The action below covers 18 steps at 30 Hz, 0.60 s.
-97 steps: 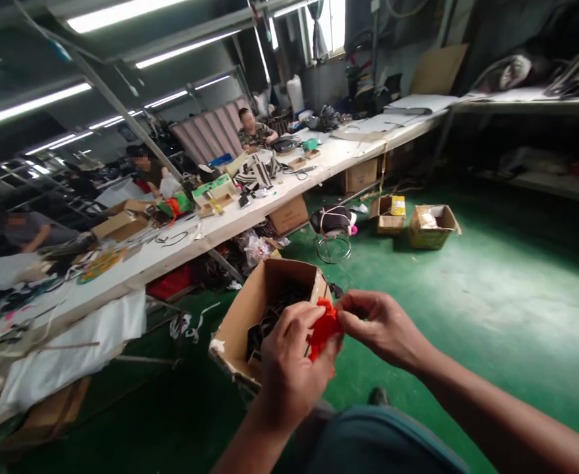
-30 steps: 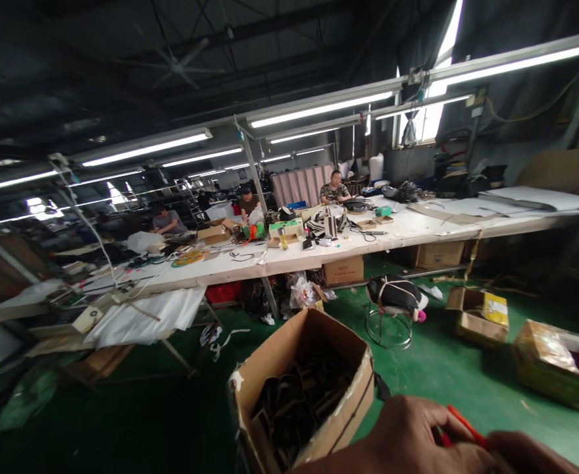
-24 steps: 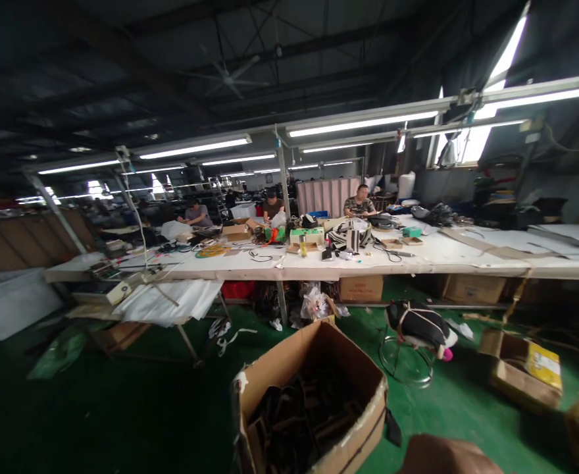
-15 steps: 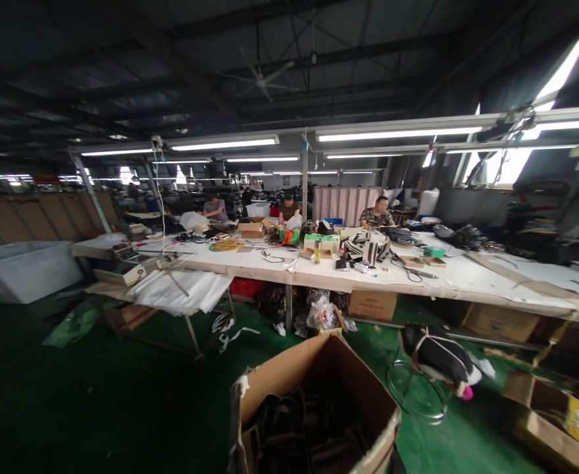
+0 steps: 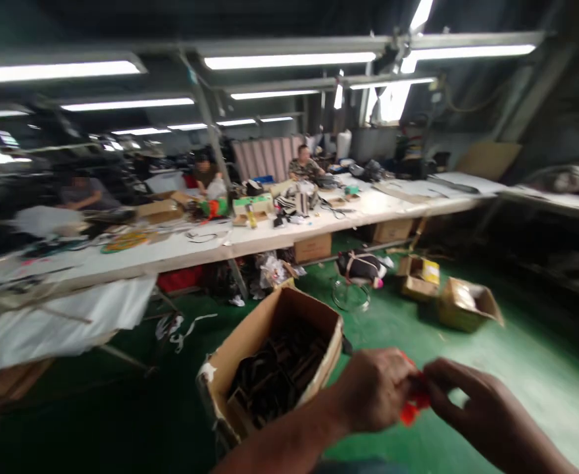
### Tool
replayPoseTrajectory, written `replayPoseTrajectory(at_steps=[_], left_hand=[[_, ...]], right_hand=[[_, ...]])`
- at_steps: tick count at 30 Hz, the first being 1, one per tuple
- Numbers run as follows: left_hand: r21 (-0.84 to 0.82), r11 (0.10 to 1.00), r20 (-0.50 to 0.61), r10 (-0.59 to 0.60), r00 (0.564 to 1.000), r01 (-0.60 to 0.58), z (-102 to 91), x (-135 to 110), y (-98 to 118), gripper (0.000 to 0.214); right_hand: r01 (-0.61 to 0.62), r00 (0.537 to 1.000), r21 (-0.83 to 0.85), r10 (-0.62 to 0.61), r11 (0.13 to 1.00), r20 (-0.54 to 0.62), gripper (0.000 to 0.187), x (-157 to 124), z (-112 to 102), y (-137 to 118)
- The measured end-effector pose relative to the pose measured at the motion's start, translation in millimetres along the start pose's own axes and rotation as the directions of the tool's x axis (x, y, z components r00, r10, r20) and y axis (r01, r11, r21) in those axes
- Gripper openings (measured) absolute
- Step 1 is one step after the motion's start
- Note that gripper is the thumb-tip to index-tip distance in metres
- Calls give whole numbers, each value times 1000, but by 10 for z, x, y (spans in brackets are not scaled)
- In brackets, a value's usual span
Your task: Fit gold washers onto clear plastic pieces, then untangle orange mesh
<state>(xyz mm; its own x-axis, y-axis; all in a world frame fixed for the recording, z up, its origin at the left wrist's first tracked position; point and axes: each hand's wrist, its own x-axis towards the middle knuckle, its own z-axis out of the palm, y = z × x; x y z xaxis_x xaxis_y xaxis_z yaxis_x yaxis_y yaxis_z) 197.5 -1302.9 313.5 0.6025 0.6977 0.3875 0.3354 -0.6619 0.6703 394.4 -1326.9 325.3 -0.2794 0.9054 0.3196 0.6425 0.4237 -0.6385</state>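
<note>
Both my hands are raised in front of me at the lower right, slightly blurred. My left hand (image 5: 376, 388) is closed on a small bright red-orange thing (image 5: 410, 413), which looks soft; its kind is too blurred to tell. From the other side, my right hand (image 5: 467, 395) pinches the same thing between thumb and fingers, so the hands nearly meet. Behind my left forearm stands an open cardboard box (image 5: 254, 329) on the floor. Dark strips or straps (image 5: 279, 368) fill part of it in a tangle.
A long white worktable (image 5: 195, 253) crosses the view, cluttered with bags and small boxes. Several people sit beyond it. A stool (image 5: 351, 295) with a dark padded seat and two small cartons (image 5: 418, 280) stand on the green floor. White sheets (image 5: 72, 322) lie on a low table at left.
My view has turned right and downward. My hands have come into view with the red-orange thing held between them. The cardboard box now appears further left and higher.
</note>
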Motion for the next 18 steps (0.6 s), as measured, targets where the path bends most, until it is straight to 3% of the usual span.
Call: replayPoseTrajectory(at_steps=[2, 5, 12, 15, 18], left_hand=[[-83, 997, 2, -9, 1000, 9, -72, 92, -12, 25], [-195, 975, 42, -102, 994, 108, -160, 273, -30, 21], [-224, 945, 88, -224, 971, 238, -166, 477, 152, 23], [-204, 944, 99, -245, 964, 261, -135, 536, 214, 24], [-179, 948, 118, -246, 962, 264, -90, 583, 272, 23]], right_hand=[[-157, 982, 105, 144, 982, 125, 25, 89, -82, 27], [-280, 958, 316, 244, 907, 149, 20, 183, -177, 67], [-322, 932, 670, 350, 669, 98, 24, 39, -318, 129], [-233, 933, 634, 353, 737, -68, 18, -1, -409, 129], [-118, 954, 502, 238, 857, -182, 11, -21, -479, 137]])
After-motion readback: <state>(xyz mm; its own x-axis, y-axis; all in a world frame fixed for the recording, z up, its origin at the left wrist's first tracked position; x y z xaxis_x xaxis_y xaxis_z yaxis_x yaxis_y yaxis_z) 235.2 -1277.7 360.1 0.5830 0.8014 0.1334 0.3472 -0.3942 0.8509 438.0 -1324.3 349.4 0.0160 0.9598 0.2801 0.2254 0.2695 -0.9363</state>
